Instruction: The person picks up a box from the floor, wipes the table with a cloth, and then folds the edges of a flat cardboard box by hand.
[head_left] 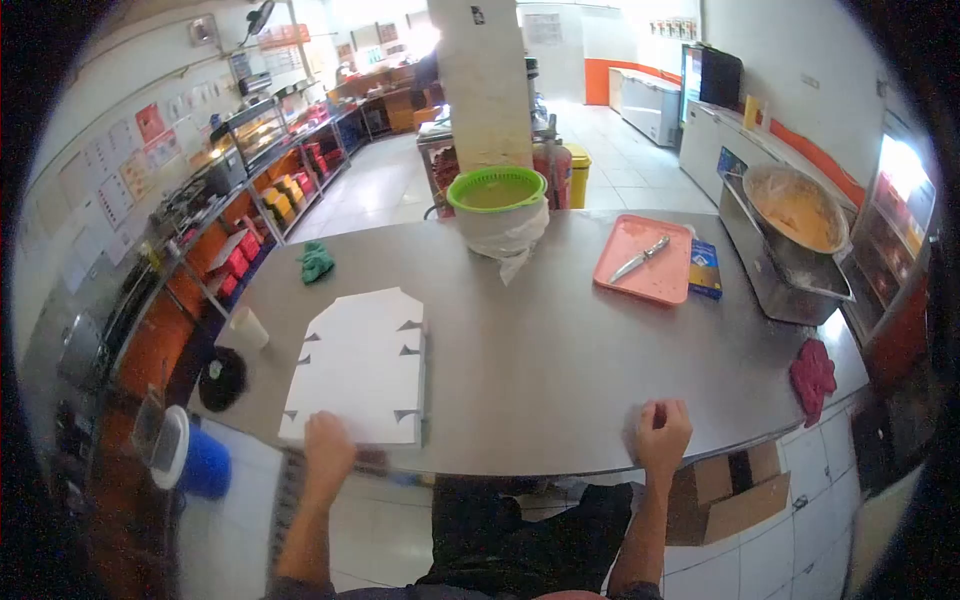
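Observation:
My left hand (329, 452) rests with curled fingers on the near edge of a stack of flat white cardboard (358, 370) with dark slots, at the left of the steel table (520, 380). Whether it grips the cardboard is hidden. My right hand (663, 436) is closed near the table's front edge, its fingers curled; something small and dark red shows at the fingers, too small to make out. Beyond it, a knife (640, 259) lies on a pink tray (668, 287), with a blue packet (705, 269) beside the tray.
A green basket (497, 189) tops a plastic-wrapped tub (500, 232) at the back. Metal containers (790, 285) and a red cloth (812, 381) stand right. A green cloth (315, 262), a cup (248, 328) and a dark round object (221, 380) lie left. An open carton (735, 500) sits below.

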